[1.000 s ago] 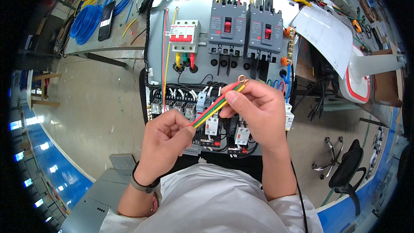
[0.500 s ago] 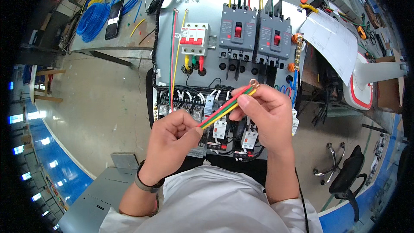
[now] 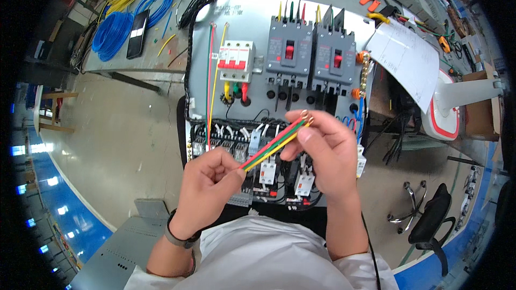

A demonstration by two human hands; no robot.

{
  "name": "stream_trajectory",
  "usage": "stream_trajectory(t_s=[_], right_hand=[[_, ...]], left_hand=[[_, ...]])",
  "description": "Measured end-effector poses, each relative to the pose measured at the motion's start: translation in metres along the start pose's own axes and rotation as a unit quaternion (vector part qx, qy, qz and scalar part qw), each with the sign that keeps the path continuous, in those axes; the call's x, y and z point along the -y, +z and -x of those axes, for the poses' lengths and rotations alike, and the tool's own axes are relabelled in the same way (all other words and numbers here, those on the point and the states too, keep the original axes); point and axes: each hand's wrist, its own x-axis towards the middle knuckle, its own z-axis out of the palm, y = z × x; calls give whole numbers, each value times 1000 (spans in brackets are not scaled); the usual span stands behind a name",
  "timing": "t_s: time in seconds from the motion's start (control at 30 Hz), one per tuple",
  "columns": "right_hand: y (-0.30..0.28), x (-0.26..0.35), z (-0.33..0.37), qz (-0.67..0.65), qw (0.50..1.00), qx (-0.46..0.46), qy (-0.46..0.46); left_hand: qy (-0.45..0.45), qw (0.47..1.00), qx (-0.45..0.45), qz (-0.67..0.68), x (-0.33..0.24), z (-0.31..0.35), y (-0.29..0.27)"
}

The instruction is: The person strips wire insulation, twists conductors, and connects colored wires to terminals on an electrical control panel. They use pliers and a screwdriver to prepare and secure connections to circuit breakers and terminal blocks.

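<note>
Red, green and yellow wires [image 3: 274, 142] sat pinched between my left hand [image 3: 209, 182] and right hand [image 3: 322, 145], both closed on them. Keeping their bared ends level above the panel [image 3: 252, 27] seemed wise.

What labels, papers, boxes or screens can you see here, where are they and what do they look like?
Phone: on the table upper left, beside blue wire coils, dark slab with a glossy screen.
Paper sheet: right of the panel, white, curling, printed.
Cardboard box: far right, brown.

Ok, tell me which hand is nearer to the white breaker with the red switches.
Left. The left hand sits below the white breaker, holding the coloured wires; the right hand is lower and farther right.
</note>
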Motion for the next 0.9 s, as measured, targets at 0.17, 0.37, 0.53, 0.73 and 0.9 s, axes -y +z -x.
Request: stream_trajectory(t_s=[0.17,0.37,0.53,0.73,0.9], right_hand=[[3,3,-2,17,1000,18,18],[5,-1,-2,13,999,29,22],[6,1,-1,19,999,23,26],[8,-1,3,34,999,-3,5],[12,2,6,41,999,-29,-3]], left_hand=[[-1,1000,-8,-10,-3,0,2],[-5,1000,-5,4,-3,0,3],[-14,1000,5,-4,-3,0,0],[-14,1000,20,10,-3,2,4],[-19,999,33,12,-8,2,4]])
